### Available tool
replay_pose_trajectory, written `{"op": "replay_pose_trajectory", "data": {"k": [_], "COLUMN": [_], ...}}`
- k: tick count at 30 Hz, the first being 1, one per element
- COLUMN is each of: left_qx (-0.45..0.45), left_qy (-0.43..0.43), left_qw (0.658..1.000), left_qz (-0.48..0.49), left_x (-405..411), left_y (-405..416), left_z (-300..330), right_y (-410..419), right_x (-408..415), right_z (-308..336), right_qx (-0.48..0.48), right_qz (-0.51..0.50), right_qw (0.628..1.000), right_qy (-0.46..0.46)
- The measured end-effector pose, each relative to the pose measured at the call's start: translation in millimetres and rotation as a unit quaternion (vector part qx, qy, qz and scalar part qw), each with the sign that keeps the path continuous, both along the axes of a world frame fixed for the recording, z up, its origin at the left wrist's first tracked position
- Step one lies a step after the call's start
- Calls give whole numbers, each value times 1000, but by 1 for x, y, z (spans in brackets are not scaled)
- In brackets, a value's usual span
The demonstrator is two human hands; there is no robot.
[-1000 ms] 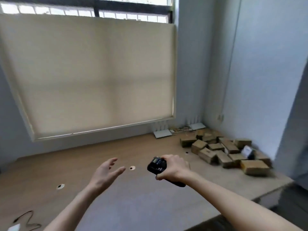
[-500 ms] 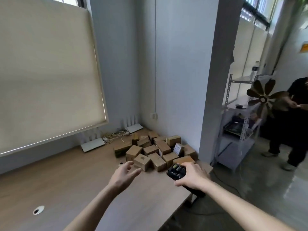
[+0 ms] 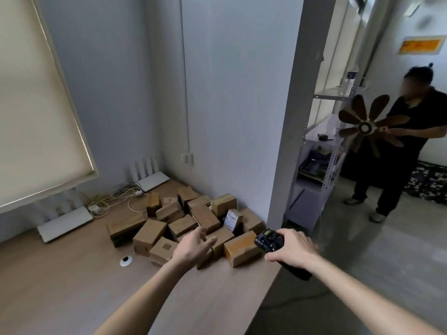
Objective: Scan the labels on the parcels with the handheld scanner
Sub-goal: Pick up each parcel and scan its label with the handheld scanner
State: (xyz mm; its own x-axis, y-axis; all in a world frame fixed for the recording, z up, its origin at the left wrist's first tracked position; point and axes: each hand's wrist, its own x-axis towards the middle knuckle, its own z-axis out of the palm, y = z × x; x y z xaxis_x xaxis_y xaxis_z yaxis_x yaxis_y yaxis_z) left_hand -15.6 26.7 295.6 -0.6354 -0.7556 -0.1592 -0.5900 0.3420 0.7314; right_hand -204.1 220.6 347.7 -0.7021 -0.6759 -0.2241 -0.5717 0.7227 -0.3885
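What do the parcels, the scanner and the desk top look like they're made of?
The parcels: brown cardboard, matte, judging by the dull tan faces and folded edges; some seem wrapped in shiny tape. The scanner in the right hand: black plastic, probably, with a small glossy screen. The desk top: pale wood-look surface, smooth; likely laminate, but real wood can't be ruled out.

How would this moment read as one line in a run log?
stage: reaching for parcels | left hand: open, over parcel pile | right hand: grips scanner | label scanned: not yet
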Motion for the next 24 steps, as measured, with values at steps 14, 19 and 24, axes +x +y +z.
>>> {"op": "replay_pose_trajectory", "data": {"k": [14, 19, 24], "left_qx": [32, 91, 182], "left_qy": [-92, -129, -129], "left_qw": [995, 984, 965], "left_qz": [31, 86, 140], "left_x": [-154, -194, -229], "left_y": [-95, -103, -108], "left_z": [-124, -195, -256], "right_y": [-123, -169, -204], "right_x": [-172, -230, -268], "right_z": [-107, -179, -244], "right_qx": [76, 120, 151], "right_qz": [23, 64, 110], "right_qw": [994, 985, 975], "right_qy": [-71, -105, -125]}}
